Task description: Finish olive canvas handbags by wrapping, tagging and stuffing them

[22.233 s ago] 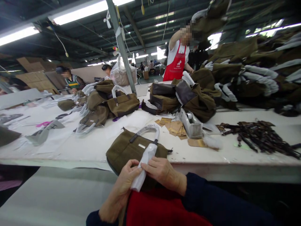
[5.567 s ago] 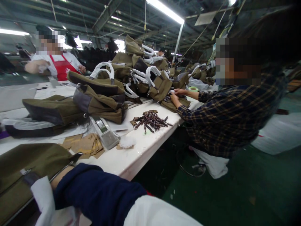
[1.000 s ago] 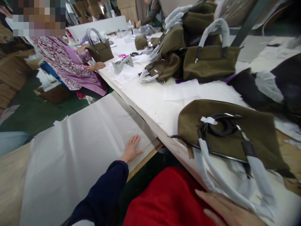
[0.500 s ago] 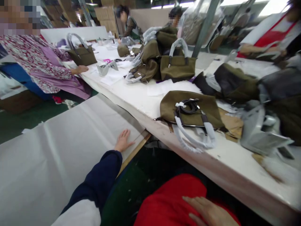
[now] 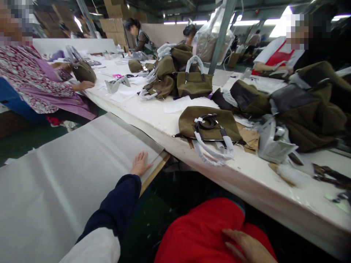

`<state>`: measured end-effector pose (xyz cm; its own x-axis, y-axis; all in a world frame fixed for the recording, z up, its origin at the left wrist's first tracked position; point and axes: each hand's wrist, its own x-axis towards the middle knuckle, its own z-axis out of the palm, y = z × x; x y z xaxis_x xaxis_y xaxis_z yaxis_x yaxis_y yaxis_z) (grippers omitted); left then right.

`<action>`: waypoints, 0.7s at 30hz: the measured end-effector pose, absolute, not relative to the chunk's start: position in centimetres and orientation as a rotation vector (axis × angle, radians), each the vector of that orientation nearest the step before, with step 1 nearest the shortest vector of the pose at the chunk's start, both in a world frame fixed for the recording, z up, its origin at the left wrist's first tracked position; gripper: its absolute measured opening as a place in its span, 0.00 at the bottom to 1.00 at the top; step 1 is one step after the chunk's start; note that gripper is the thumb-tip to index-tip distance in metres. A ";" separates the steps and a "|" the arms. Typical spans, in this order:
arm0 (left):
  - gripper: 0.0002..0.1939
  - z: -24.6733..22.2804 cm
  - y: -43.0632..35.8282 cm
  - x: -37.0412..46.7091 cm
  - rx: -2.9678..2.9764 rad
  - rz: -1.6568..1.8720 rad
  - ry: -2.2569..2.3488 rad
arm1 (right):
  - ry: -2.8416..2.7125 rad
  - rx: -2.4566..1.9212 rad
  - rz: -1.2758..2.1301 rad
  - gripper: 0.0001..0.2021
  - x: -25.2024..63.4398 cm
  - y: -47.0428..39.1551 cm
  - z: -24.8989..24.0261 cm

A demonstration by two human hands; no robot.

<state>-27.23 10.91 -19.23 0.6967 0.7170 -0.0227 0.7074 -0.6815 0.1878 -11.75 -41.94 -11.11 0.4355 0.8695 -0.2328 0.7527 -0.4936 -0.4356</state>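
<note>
My left hand [image 5: 140, 164] lies flat with spread fingers on the grey-covered table [image 5: 82, 175], near its right corner. Low in the picture, my right hand [image 5: 246, 245] rests against the red cloth [image 5: 203, 230] over my lap; its fingers look stretched out and slightly apart, and it holds nothing visible. An olive handbag [image 5: 170, 124] lies on its side on the white table [image 5: 153, 126], its wrapped handles [image 5: 214, 159] hanging toward the near edge and a coiled black strap on top. Neither hand touches the bag.
Behind stands another olive handbag [image 5: 194, 84] beside a heap of bags [image 5: 164, 73]. More dark bags [image 5: 307, 109] and a grey stand [image 5: 275, 142] are at right. A person in a patterned sleeve [image 5: 55, 87] handles a bag [image 5: 83, 71] at left. A metal post [image 5: 222, 36] rises behind.
The view has turned to the right, so the table things appear further left. The person at left has tilted their bag. My hands keep about the same places and poses.
</note>
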 end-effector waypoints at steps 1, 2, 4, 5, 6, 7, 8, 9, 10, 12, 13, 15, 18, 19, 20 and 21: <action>0.42 -19.3 10.9 -27.2 2.724 0.080 1.156 | -1.400 -2.443 0.648 0.18 -11.9 -41.6 -10.9; 0.42 -19.4 10.9 -27.2 2.724 0.080 1.156 | -1.400 -2.461 0.667 0.19 -12.0 -41.3 -10.7; 0.42 -19.4 11.0 -27.2 2.724 0.078 1.157 | -1.407 -2.492 0.697 0.19 -12.1 -40.7 -10.3; 0.41 -19.4 11.0 -27.2 2.723 0.076 1.157 | -1.410 -2.502 0.700 0.19 -12.1 -40.5 -10.2; 0.41 -19.3 10.9 -27.2 2.722 0.074 1.156 | -1.410 -2.506 0.695 0.19 -12.2 -40.4 -10.1; 0.41 -19.3 10.9 -27.2 2.722 0.074 1.154 | -1.407 -2.508 0.681 0.19 -12.2 -40.4 -10.1; 0.41 -19.3 10.9 -27.3 2.721 0.073 1.152 | -1.403 -2.508 0.663 0.19 -12.3 -40.4 -10.2; 0.41 -19.2 10.9 -27.3 2.720 0.074 1.149 | -1.404 -2.508 0.647 0.19 -12.3 -40.5 -10.3; 0.41 -19.2 10.9 -27.3 2.720 0.076 1.146 | -1.406 -2.509 0.635 0.19 -12.4 -40.7 -10.5; 0.41 -19.3 10.8 -27.4 2.718 0.085 1.143 | -1.417 -2.511 0.609 0.19 -12.5 -40.9 -11.0; 0.41 -19.3 10.8 -27.4 2.717 0.093 1.144 | -1.421 -2.511 0.598 0.19 -12.6 -41.0 -11.2; 0.41 -19.4 10.7 -27.5 2.714 0.107 1.143 | -1.418 -2.503 0.599 0.20 -13.0 -41.0 -11.5; 0.41 -19.5 10.7 -27.5 2.711 0.122 1.136 | -1.414 -2.468 0.647 0.22 -13.7 -40.8 -11.9; 0.41 -19.5 10.7 -27.5 2.710 0.127 1.133 | -1.416 -2.456 0.662 0.23 -13.9 -40.6 -12.1; 0.41 -19.5 10.7 -27.5 2.709 0.132 1.132 | -1.419 -2.447 0.672 0.22 -14.0 -40.5 -12.3; 0.41 -19.5 10.7 -27.5 2.706 0.137 1.134 | -1.429 -2.434 0.687 0.22 -14.1 -40.5 -12.6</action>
<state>-27.45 10.68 -19.54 0.7007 0.7134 0.0069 0.6945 -0.6842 0.2224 -14.12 -40.46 -12.62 0.4126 0.8683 -0.2755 0.7572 -0.4950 -0.4261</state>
